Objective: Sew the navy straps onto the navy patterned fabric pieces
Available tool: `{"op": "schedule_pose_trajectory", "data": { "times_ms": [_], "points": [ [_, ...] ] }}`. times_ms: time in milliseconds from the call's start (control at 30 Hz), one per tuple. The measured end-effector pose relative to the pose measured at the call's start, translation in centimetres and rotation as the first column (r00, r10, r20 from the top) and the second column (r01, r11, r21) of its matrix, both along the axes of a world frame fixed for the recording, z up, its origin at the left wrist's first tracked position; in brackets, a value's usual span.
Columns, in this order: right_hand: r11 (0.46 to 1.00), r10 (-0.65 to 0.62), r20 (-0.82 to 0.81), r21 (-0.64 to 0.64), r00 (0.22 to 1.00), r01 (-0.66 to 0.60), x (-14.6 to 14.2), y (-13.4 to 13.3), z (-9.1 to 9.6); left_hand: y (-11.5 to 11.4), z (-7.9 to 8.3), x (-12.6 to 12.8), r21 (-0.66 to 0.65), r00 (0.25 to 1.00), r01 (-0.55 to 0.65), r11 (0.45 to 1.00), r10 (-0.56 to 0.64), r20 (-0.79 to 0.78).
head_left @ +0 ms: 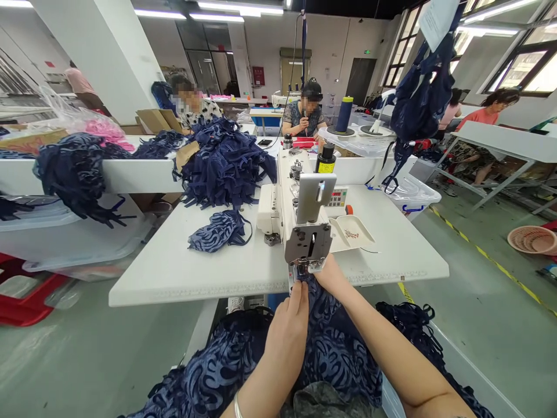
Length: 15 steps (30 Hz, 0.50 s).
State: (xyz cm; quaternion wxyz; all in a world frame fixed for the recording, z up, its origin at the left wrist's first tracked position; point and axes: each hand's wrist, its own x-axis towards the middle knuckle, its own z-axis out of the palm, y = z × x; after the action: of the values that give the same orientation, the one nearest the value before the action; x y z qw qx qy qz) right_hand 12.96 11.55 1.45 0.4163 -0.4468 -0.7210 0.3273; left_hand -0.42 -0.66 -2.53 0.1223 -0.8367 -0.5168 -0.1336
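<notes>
A white industrial sewing machine (274,212) faces me on its table, with a metal plate over the needle area. A navy garment with a pale swirl pattern (324,348) runs from under the needle down to my lap. My left hand (287,328) is at the garment's near end by the needle, fingers together and pinching the cloth. My right hand (329,275) is at the right of the needle area, its fingers hidden behind the machine head and cloth. One patterned piece with straps (220,231) lies left of the machine.
A big heap of navy strapped pieces (226,159) sits at the back left. A cream tray (354,232) with small parts stands right of the machine. Navy garments (424,87) hang at upper right. Co-workers sit beyond. More navy pieces (409,322) lie beside my right arm.
</notes>
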Motion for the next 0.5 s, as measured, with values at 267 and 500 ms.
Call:
{"op": "schedule_pose_trajectory", "data": {
  "times_ms": [267, 500],
  "points": [
    [0.999, 0.042, -0.061, 0.018, 0.997, -0.041, -0.1, 0.8, -1.0, 0.0, 0.4, 0.6, 0.05, 0.998, -0.069, 0.996, 0.069, -0.007],
    [0.999, 0.003, -0.047, 0.05, 0.999, 0.0, -0.3, 1.2, -1.6, 0.0, 0.5, 1.0, 0.112, 0.988, -0.1, 0.989, 0.113, -0.11]
  ]
}}
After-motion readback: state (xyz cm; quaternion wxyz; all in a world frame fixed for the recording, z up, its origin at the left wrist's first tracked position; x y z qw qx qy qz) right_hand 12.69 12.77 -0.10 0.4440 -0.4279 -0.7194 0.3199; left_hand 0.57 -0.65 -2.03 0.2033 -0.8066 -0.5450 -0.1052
